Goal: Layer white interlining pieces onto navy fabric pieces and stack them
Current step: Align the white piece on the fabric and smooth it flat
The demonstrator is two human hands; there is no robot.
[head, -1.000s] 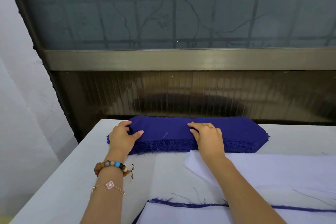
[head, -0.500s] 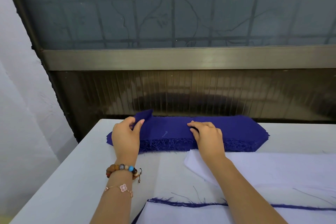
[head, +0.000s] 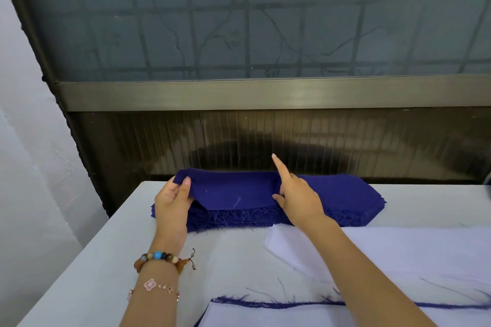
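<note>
Left hand [head: 172, 203] pinches top navy piece [head: 233, 190], lying left-right; right hand [head: 301, 200] seemingly pinches too

navy fabric stack [head: 332, 202] frayed | interlining [head: 398, 252] white | table [head: 93, 273] pale grey | bead bracelet [head: 159, 257] brown, blue

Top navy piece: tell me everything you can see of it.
The top navy piece is a long strip of woven dark-blue cloth with an angled left end and a faint pale mark. Its left part is raised off the navy stack. The left hand pinches its left end, thumb on top; the right hand grips it mid-length, index finger straight.
</note>
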